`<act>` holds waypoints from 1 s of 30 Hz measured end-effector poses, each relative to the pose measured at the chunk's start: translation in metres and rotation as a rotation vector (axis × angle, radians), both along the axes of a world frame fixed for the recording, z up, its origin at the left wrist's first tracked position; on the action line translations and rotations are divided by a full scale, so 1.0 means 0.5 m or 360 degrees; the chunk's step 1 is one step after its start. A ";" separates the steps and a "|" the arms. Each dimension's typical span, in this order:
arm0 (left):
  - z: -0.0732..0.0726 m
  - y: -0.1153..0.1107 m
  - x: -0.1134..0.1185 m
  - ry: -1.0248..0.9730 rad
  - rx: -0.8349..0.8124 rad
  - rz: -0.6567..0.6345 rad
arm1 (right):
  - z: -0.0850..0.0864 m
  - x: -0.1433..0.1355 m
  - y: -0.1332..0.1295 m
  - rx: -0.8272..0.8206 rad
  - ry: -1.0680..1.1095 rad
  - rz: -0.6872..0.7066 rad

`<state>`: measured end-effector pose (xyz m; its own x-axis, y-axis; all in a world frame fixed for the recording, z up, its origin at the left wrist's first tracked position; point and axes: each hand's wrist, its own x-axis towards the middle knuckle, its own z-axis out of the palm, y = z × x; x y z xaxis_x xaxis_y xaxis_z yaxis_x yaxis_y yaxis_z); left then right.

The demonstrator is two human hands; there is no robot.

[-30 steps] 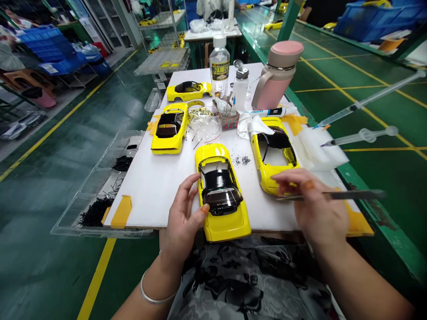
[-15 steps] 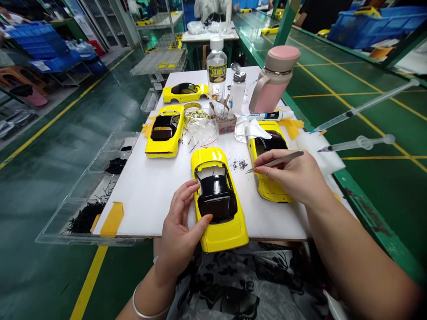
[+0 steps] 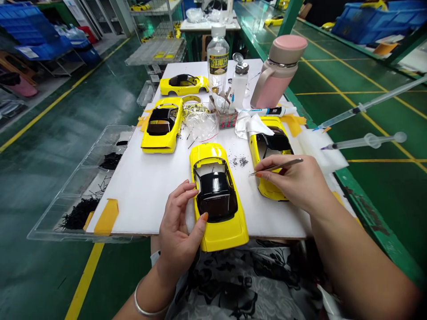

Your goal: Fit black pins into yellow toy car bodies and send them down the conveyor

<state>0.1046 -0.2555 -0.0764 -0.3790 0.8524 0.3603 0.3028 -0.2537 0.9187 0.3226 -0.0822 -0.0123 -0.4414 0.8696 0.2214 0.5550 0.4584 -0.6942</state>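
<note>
A yellow model car body (image 3: 224,236) with a black roof and dark window lies at the front middle of the white board. My left hand (image 3: 180,226) grips its left side, the thumb on the top edge and the fingers along the flank. In my right hand (image 3: 296,178) is a pair of metal tweezers (image 3: 278,166), pinched between thumb and fingers, tips pointing left just above the board. Close to the tips lies a scatter of tiny black parts (image 3: 243,162). Beneath my right hand rests another yellow car body (image 3: 263,189), partly covered by the hand.
Two more yellow car bodies (image 3: 159,146) stand at the left and back. Behind are a clear bottle (image 3: 218,49), a small pump bottle (image 3: 240,84), a pink flask (image 3: 275,80) and a white tissue (image 3: 255,126). Syringes (image 3: 367,141) lie right; a clear tray (image 3: 50,222) sits left.
My right hand with the tweezers has shifted slightly right and down, away from the tiny black parts. The left hand stays at the car body. The camera view has tilted a little.
</note>
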 end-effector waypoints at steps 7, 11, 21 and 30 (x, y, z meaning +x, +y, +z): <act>0.000 -0.001 0.002 0.0013 -0.0007 0.0035 | -0.010 -0.003 0.002 0.0031 -0.0043 -0.0033; 0.003 -0.002 0.002 0.0017 -0.0014 0.0041 | -0.015 0.000 0.003 0.0084 -0.0055 -0.0050; 0.003 -0.001 0.000 0.0041 0.0013 0.0014 | -0.009 0.007 0.000 -0.0002 0.0013 -0.0110; 0.003 -0.001 -0.002 0.0032 0.0021 -0.0009 | -0.012 0.008 -0.003 -0.0021 -0.0066 -0.0087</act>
